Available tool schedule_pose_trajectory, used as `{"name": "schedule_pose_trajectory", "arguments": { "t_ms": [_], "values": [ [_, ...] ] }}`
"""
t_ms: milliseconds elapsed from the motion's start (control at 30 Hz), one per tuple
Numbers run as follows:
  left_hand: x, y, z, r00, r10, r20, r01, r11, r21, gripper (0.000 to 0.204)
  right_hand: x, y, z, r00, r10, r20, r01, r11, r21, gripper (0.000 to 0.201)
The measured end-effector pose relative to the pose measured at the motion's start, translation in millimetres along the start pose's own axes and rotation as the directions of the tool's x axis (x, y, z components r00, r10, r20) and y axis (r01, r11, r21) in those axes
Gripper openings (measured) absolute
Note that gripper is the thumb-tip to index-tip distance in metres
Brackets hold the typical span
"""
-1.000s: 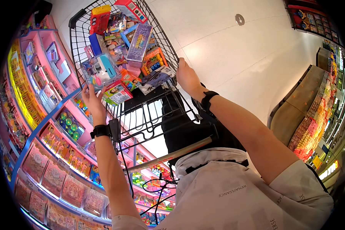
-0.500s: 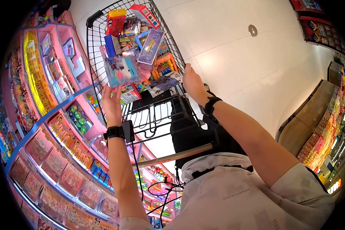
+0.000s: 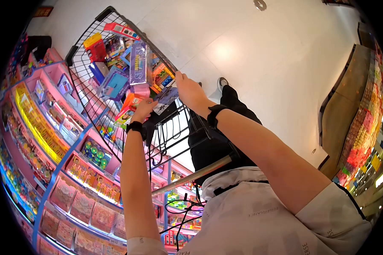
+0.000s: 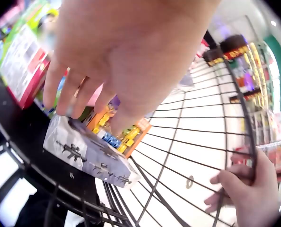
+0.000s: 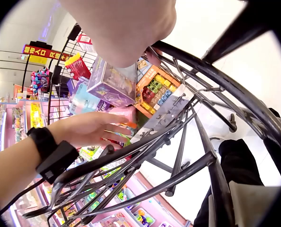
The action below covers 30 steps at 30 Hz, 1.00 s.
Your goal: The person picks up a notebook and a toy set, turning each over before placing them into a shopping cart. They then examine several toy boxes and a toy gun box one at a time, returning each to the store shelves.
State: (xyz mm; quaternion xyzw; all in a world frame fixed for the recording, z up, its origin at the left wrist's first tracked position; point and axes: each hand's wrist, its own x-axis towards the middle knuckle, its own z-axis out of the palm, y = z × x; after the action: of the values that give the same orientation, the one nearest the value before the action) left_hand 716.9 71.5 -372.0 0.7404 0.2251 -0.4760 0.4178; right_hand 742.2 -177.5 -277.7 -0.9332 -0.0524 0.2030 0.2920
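the right hand (image 3: 192, 92) is gripping the cart rim (image 3: 158, 53); the left hand (image 3: 144, 109) (fingers loosely extended) is hovering by a rifle-printed box (image 4: 91, 152).

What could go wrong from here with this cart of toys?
The purple box lies on top of the heaped toys and might slide if the shopping cart jolts. The left hand, near the toy-rifle box, could knock it. And the shopping cart stands beside toy shelves, so turning might bump them.
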Motion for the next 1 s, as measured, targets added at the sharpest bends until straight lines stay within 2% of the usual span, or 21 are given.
{"name": "schedule_pose_trajectory", "arguments": {
  "t_ms": [33, 67, 167, 200, 300, 400, 500, 533, 633, 667, 700, 733, 767, 800, 900, 933, 1000],
  "values": [
    [0, 4, 4, 0.983, -0.148, 0.107, 0.161, 0.979, -0.127, 0.062, -1, 0, 0, 1.000, 0.008, 0.014, -0.008, 1.000, 0.006, 0.039],
    [8, -2, 5, 0.974, -0.198, 0.115, 0.209, 0.973, -0.098, 0.065, -1, 3, 3, 0.999, -0.024, -0.021, 0.024, 0.999, 0.022, 0.043],
    [17, 3, 20, 0.932, -0.361, -0.020, 0.351, 0.918, -0.184, 0.064, -1, 0, 1, 0.999, 0.023, 0.030, -0.023, 1.000, 0.002, 0.045],
    [20, -1, 23, 0.929, -0.371, 0.000, 0.359, 0.901, -0.244, 0.068, -1, 1, 1, 0.999, 0.022, 0.037, -0.022, 1.000, 0.003, 0.047],
    [48, -38, 31, 0.903, -0.429, 0.005, 0.390, 0.817, -0.425, 0.066, -1, 5, 11, 0.997, -0.034, -0.065, 0.029, 0.997, -0.066, 0.037],
    [63, -56, 36, 0.919, -0.394, 0.028, 0.356, 0.797, -0.488, 0.060, 0, 3, 6, 1.000, -0.018, -0.017, 0.017, 0.999, -0.034, 0.038],
    [77, -72, 48, 0.923, -0.379, -0.063, 0.295, 0.803, -0.518, 0.051, -1, -2, -1, 1.000, 0.005, -0.004, -0.005, 0.999, 0.033, 0.034],
    [66, -60, 47, 0.926, -0.373, -0.060, 0.292, 0.809, -0.510, 0.046, 1, -1, 2, 1.000, 0.013, 0.001, -0.013, 0.999, 0.048, 0.032],
    [26, -26, 37, 0.970, -0.244, -0.023, 0.215, 0.891, -0.400, 0.044, -1, -1, 1, 1.000, 0.002, 0.003, -0.002, 1.000, 0.027, 0.031],
    [29, -32, 39, 0.977, -0.169, -0.133, 0.110, 0.923, -0.369, 0.049, 0, 1, 2, 1.000, -0.002, 0.011, 0.002, 0.999, 0.049, 0.032],
    [27, -32, 35, 0.951, -0.001, -0.310, -0.055, 0.984, -0.172, 0.051, 0, 1, 2, 1.000, -0.008, 0.011, 0.007, 0.996, 0.083, 0.031],
    [27, -30, 31, 0.875, 0.194, -0.443, -0.187, 0.981, 0.059, 0.053, 0, 1, 3, 1.000, -0.009, 0.017, 0.008, 0.997, 0.072, 0.030],
    [29, -27, 27, 0.757, 0.399, -0.518, -0.273, 0.913, 0.303, 0.055, 1, 1, 3, 1.000, -0.009, 0.020, 0.008, 0.998, 0.060, 0.030],
    [4, 7, 15, 0.777, 0.232, -0.586, -0.272, 0.962, 0.021, 0.065, 1, -2, -2, 0.998, 0.025, 0.062, -0.029, 0.998, 0.061, 0.029],
    [-17, 52, 2, 0.527, 0.391, -0.755, -0.371, 0.905, 0.209, 0.075, 0, -4, -4, 0.999, 0.004, 0.032, -0.005, 0.999, 0.040, 0.033],
    [-12, 55, -3, 0.500, 0.470, -0.727, -0.402, 0.870, 0.286, 0.083, -1, -4, -2, 1.000, 0.004, 0.031, -0.005, 0.999, 0.045, 0.034],
    [-7, 62, -10, 0.565, 0.486, -0.667, -0.441, 0.861, 0.253, 0.083, -1, -7, -3, 0.999, 0.025, 0.042, -0.027, 0.999, 0.044, 0.035]
  ]
}}
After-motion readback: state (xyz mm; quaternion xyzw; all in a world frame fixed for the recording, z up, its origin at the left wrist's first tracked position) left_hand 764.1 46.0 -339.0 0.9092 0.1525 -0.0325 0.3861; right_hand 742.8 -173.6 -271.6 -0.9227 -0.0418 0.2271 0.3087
